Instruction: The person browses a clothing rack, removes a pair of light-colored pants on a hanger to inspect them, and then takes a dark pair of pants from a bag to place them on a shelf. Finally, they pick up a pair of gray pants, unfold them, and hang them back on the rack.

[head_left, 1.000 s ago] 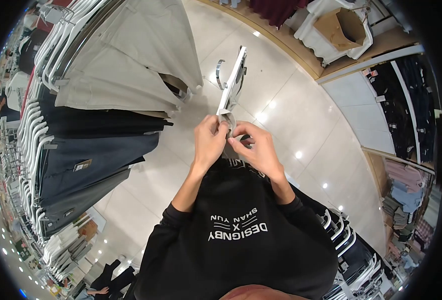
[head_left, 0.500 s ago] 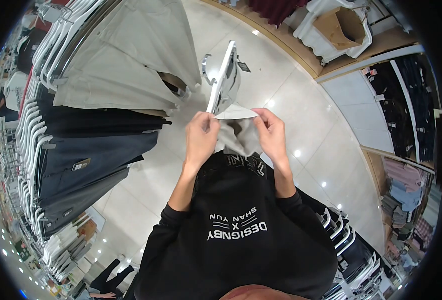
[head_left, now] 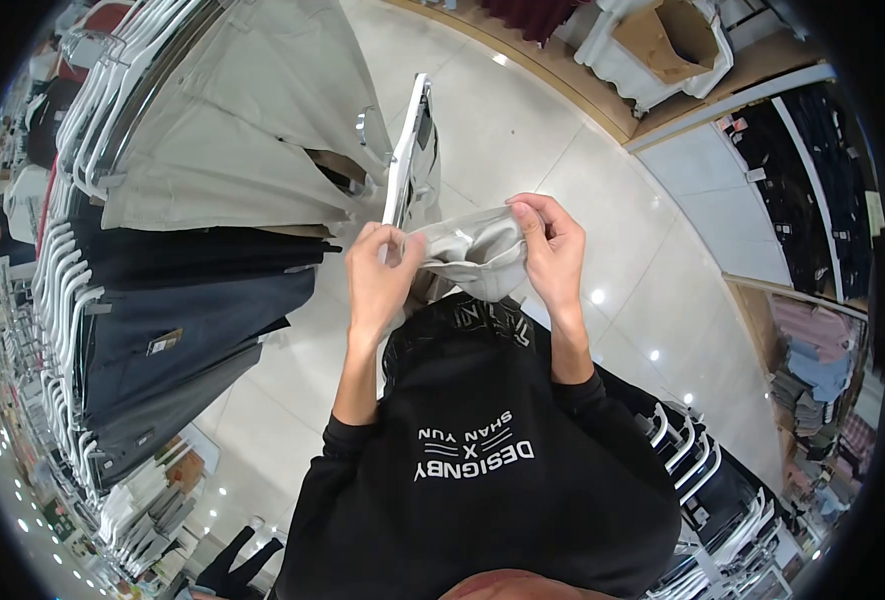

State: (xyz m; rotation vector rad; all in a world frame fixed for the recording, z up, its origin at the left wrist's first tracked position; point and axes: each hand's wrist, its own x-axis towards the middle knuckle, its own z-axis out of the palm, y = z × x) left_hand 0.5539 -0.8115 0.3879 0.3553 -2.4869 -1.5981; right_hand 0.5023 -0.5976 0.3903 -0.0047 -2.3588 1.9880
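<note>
Pale garment [head_left: 474, 250] stretched between left hand [head_left: 377, 275] and right hand [head_left: 554, 250], fingers of both pinched on its edge, white hanger [head_left: 405, 155] attached; cardboard box [head_left: 667, 35] stood beyond.

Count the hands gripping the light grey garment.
2: the left hand pinches the light grey garment by the white plastic hanger; the right hand grips its other edge.

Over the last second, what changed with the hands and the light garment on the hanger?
The left hand and right hand moved apart, spreading the pale garment open between them; a second ago they were pinched close together. The white hanger rose and shifted left. Both hands keep their grip, and the rack of hung clothes is unchanged.
</note>
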